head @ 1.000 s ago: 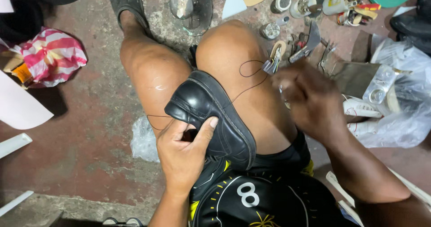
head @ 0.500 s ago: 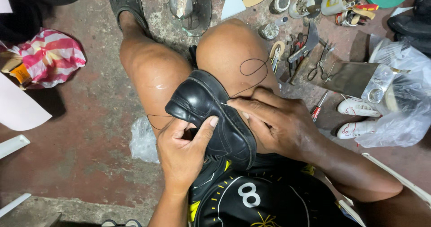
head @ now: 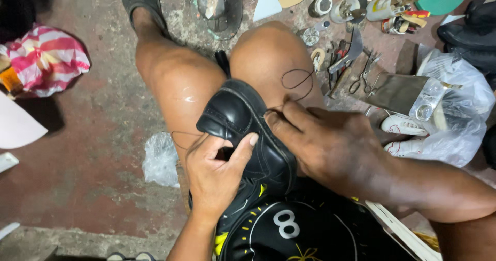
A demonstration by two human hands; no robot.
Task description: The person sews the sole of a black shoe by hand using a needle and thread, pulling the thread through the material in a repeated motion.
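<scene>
A black leather shoe (head: 243, 127) lies between my knees, toe pointing away from me. My left hand (head: 217, 173) grips it at the opening, thumb stretched along the upper. My right hand (head: 325, 142) rests against the shoe's right side by the sole seam, fingertips pinched on a thin dark thread (head: 297, 80) that loops over my right knee. Whether a needle is in those fingers cannot be seen. Another strand of thread trails off the shoe to the left.
Scissors (head: 364, 75), pliers and other small tools (head: 341, 54) lie on the floor beyond my right knee, with tape rolls and cans farther back. A clear plastic bag (head: 454, 116) covers white shoes at right. A crumpled bag (head: 160, 157) and a striped cloth (head: 46, 59) lie left.
My right hand has come back from the tools on the floor to the shoe's side and now pinches the thread there. My left hand kept its hold.
</scene>
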